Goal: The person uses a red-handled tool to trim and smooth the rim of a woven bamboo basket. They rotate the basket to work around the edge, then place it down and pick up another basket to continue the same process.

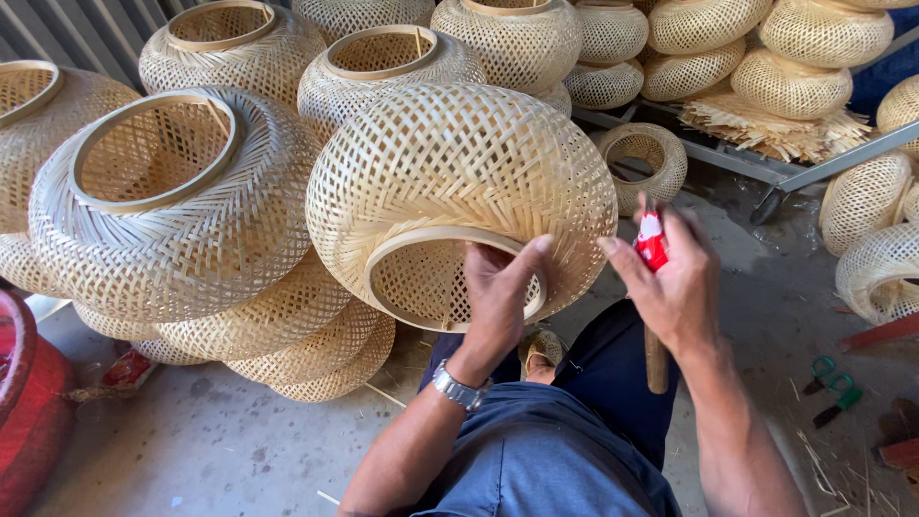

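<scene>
Woven pale-bamboo round lampshade (459, 182) sits tilted above the person's lap, its ringed opening facing down and toward the wearer, its wide axis running left to right. Left hand (498, 297) grips the lower rim, fingers (483, 263) hooked inside the ring, thumb outside against the weave. Right hand (675, 287), just right of the lampshade, is clenched around a small red object (652, 239). More stacked woven bamboo shades (182, 191) lie left of and behind the lampshade. Green-handled scissors (833, 388) rest on the concrete floor (239, 431), well right.
</scene>
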